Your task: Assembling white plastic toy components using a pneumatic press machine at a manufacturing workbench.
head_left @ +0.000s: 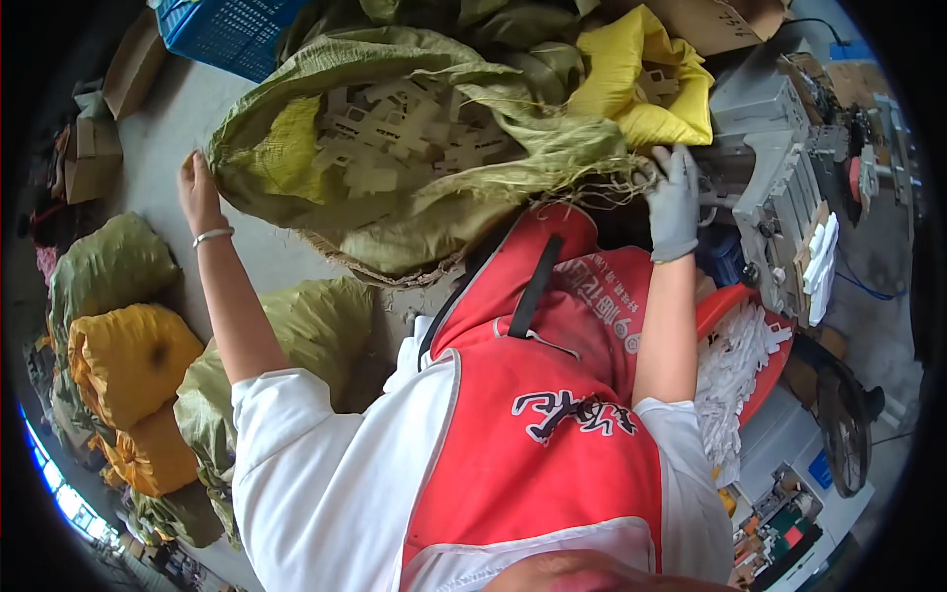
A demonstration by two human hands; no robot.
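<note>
A large green woven sack stands wide-mouthed in front of me, with many flat, off-white cut-out pieces inside. Part of its inner left side shows yellow. My left hand, bare with a bracelet at the wrist, pinches the sack's left rim. At the opposite side, my right hand in a grey glove grips the frayed right edge of the same sack, where loose strands hang. Some of its fingertips are hard to make out among the strands. Just beyond that hand sits a yellow sack holding similar pieces.
A blue plastic crate stands at the far left. Full green sacks and orange sacks lie to my left. On my right are a grey machine, a red container of white pieces and a black fan.
</note>
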